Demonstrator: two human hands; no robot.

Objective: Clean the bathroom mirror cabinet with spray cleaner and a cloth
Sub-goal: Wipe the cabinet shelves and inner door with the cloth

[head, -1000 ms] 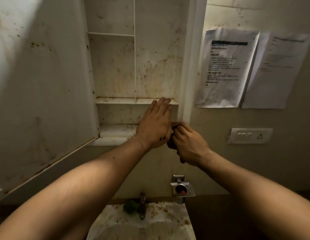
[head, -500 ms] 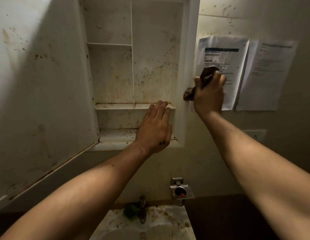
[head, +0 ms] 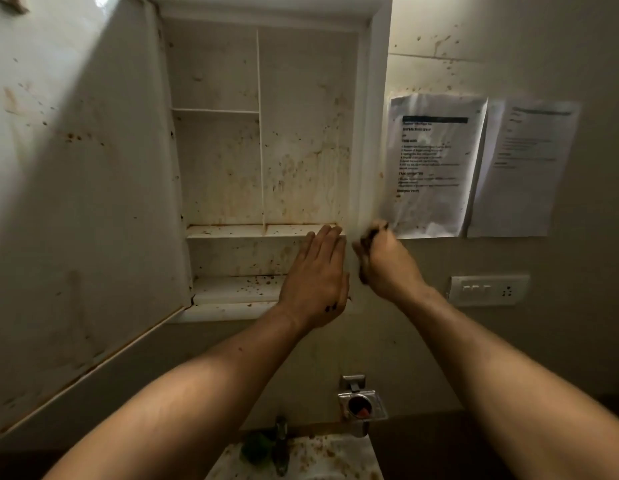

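Observation:
The white wall cabinet [head: 370, 109] hangs open, its shelves and back panel speckled with brown stains. Its door [head: 76, 202] swings out at the left. My left hand [head: 316, 282] lies flat with straight fingers against the lower right shelf front. Beside it my right hand [head: 387, 265] grips a dark cloth [head: 368, 237], mostly hidden in the fist and blurred, against the cabinet's right frame near its lower end. No spray cleaner shows in view.
Two printed sheets [head: 432, 161] are taped on the wall right of the cabinet. A switch plate [head: 488, 289] sits lower right. Below are a metal soap holder [head: 361, 405], a tap [head: 280, 441] and a stained basin [head: 321, 459] with a green object [head: 254, 446].
My right hand with the cloth went up the right frame, then came back down to the lower end. The left hand stayed on the shelf. The view tilted upward.

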